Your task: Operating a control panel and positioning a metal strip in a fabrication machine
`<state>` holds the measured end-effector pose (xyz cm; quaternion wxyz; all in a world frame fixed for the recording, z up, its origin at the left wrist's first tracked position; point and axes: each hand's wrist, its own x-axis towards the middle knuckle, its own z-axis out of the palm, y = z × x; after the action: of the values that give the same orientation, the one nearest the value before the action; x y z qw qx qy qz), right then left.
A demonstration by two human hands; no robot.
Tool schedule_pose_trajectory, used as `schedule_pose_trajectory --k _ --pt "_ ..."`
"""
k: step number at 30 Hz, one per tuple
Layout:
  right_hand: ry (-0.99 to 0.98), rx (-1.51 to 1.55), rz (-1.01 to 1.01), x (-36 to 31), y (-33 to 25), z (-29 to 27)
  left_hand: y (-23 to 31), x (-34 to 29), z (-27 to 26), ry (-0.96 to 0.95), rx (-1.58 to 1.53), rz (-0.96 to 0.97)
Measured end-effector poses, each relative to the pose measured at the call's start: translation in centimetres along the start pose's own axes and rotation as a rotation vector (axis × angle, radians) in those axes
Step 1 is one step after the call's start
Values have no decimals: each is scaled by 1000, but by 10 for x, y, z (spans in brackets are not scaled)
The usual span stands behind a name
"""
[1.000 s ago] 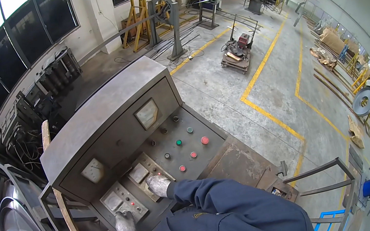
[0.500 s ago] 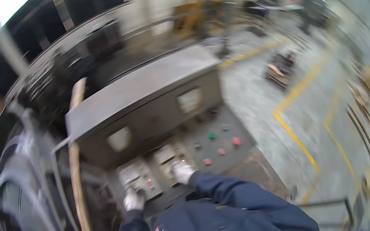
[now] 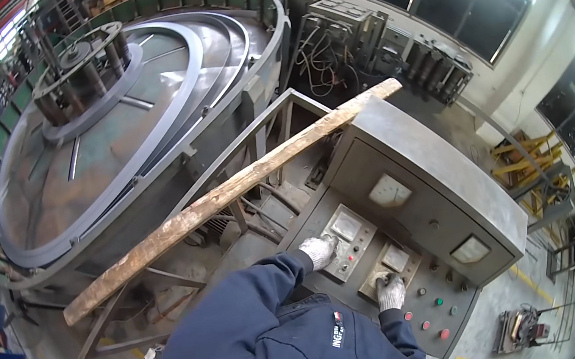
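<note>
My left hand (image 3: 318, 252), in a pale knitted glove, is closed at the left control module (image 3: 359, 250), a grey unit with a small meter and red indicator lights. Its fingertips wrap a dark knob that is mostly hidden. On the right control module (image 3: 395, 259), beside it, my right hand (image 3: 390, 291) wears a similar glove. Those fingers are curled over another dark knob, largely covered. Both modules are set in the sloping top of a grey control console (image 3: 434, 192) with two larger meters on its upright face. Red and green push buttons (image 3: 439, 302) lie to the right of my right hand.
A long wooden plank (image 3: 229, 196) slants across a metal frame left of the console. Beyond it stands a large round machine (image 3: 186, 82) with curved metal rings. Cables and grey equipment (image 3: 320, 58) are behind. A small machine (image 3: 518, 329) sits on the floor at right.
The view has swung left, bringing the round machine and plank into sight; the console now appears further right and turned. Both hands are still at the two modules. The picture is sharper.
</note>
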<state>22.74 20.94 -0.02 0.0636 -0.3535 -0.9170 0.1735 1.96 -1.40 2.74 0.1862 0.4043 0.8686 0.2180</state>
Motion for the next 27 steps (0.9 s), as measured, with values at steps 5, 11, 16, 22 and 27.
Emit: schedule_pose_trajectory --k 5,11,16,22,27 --pt "83 56 -56 -3 1 -1 6 -2 -16 -45 -40 14" --pt "93 82 11 -8 5 3 -2 9 4 -31 -69 51" --pt "89 86 -22 -5 5 9 -14 8 12 -12 -86 34" --pt "90 109 -60 -6 3 5 -5 3 5 37 -52 71" --pt "106 77 -81 -6 4 8 -5 3 7 49 -26 59"
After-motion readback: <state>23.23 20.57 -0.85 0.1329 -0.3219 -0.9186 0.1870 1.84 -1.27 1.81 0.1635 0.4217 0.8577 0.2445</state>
